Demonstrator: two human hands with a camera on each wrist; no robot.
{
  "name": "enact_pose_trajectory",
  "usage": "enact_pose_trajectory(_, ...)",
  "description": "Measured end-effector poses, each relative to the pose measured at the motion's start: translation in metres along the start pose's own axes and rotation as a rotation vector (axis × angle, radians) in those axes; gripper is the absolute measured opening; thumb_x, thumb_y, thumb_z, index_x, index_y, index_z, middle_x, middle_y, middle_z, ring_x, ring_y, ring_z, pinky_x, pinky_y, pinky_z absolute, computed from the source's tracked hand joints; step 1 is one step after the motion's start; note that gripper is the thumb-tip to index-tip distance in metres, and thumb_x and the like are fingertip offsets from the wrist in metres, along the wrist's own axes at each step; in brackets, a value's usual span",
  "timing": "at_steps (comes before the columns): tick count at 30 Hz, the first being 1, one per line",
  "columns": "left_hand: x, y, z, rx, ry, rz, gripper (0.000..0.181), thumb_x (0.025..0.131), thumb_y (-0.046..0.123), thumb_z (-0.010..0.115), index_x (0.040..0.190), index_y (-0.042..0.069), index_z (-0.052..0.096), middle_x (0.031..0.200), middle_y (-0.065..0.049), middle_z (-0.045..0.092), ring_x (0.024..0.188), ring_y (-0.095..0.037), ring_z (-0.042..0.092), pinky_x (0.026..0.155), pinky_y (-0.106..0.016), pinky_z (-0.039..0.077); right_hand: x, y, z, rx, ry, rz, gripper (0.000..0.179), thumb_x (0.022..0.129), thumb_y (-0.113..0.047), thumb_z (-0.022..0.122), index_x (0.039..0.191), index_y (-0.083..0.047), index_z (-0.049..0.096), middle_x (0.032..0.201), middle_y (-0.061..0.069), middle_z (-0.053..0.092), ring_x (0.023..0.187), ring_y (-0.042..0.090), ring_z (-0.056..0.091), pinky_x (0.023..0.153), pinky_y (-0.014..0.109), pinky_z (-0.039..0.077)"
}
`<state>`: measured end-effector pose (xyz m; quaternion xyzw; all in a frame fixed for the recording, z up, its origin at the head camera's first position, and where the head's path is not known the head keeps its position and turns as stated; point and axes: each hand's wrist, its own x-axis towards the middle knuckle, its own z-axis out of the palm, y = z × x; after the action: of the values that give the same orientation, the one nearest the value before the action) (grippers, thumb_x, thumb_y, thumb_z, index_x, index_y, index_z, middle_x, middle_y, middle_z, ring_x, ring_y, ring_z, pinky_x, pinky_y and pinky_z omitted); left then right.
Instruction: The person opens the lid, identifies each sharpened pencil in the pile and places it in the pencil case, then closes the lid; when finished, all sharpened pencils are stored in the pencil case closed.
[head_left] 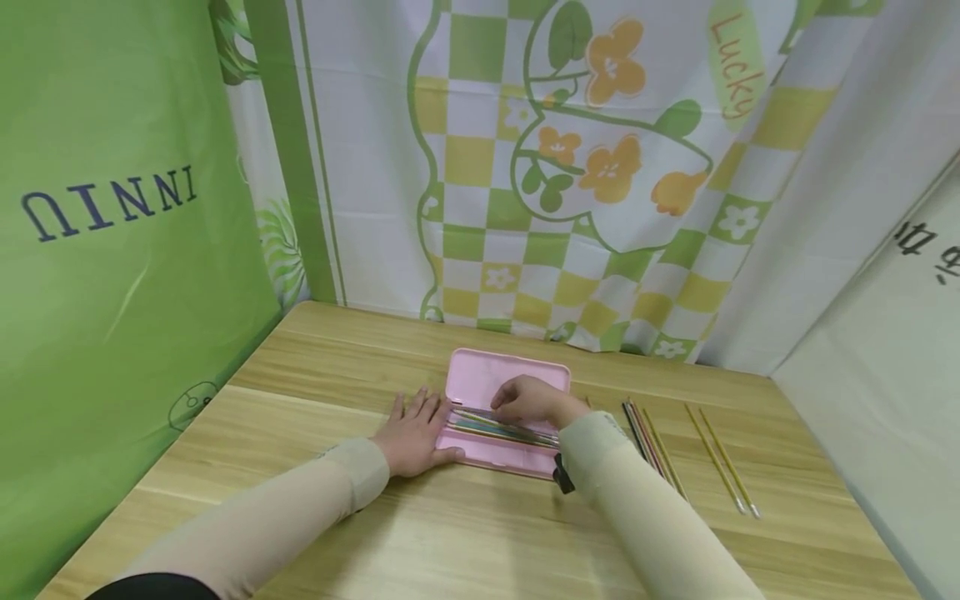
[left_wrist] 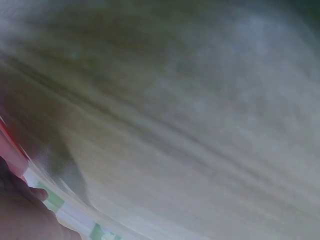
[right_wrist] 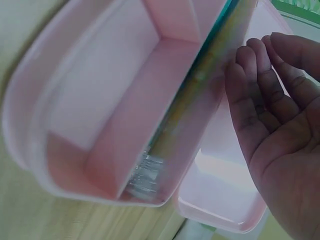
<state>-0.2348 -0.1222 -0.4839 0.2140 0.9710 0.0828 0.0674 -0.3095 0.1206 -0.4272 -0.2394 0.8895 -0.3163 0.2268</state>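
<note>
An open pink pencil case [head_left: 502,457] lies on the table, its lid [head_left: 472,368] folded back behind it. Several pencils [head_left: 487,429] lie lengthwise in its rear compartment; the right wrist view shows silvery ends [right_wrist: 146,175] at one end of them. My left hand [head_left: 414,435] rests with spread fingers at the case's left side, thumb along the front corner. Over the rear compartment hovers my right hand [head_left: 531,402], fingers loosely bent and thumb close to the index fingertip. Nothing shows between those fingers [right_wrist: 245,92]. The left wrist view catches mostly blurred tabletop.
Right of the case, several dark, red and yellow pencils [head_left: 651,437] lie on the wooden table [head_left: 315,358], partly behind my right sleeve [head_left: 630,475]. Farther right are two yellow pencils [head_left: 722,458]. A patterned curtain [head_left: 525,275] hangs along the back edge.
</note>
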Motion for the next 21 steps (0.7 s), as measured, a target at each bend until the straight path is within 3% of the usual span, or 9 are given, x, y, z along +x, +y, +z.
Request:
enact_pose_trajectory(7,0.000,-0.001,0.002,-0.016,0.003,-0.014,0.095,0.101,0.069,0.045,0.165,0.004,0.020,0.169,-0.022,0.018,0.156,-0.042,0.006,0.121,-0.065,0.002,-0.010,0.010,-0.002,0.024,0.044,0.000,0.015,0.092,-0.002,0.069,0.104,0.005,0.073,0.095,0.006,0.073,0.083,0.013,0.063,0.083,0.030,0.054)
enact_pose_trajectory(15,-0.001,0.001,0.002,-0.012,-0.002,-0.009,0.094,0.101,0.070,0.043,0.165,0.006,0.019,0.169,-0.021,0.017,0.156,-0.041,0.005,0.121,-0.065,0.002,-0.036,0.042,-0.021,0.255,0.112,0.057,0.014,0.097,0.004,0.061,0.106,0.013,0.066,0.096,0.015,0.070,0.086,0.018,0.069,0.082,0.035,0.060)
enact_pose_trajectory(21,-0.003,0.002,-0.002,-0.028,-0.003,0.006,0.094,0.101,0.070,0.043,0.165,0.005,0.018,0.169,-0.023,0.017,0.156,-0.042,0.005,0.120,-0.066,0.001,-0.064,0.069,-0.041,0.407,0.133,0.086,0.022,0.103,0.001,0.056,0.117,0.018,0.058,0.109,0.017,0.064,0.099,0.020,0.065,0.095,0.043,0.055)
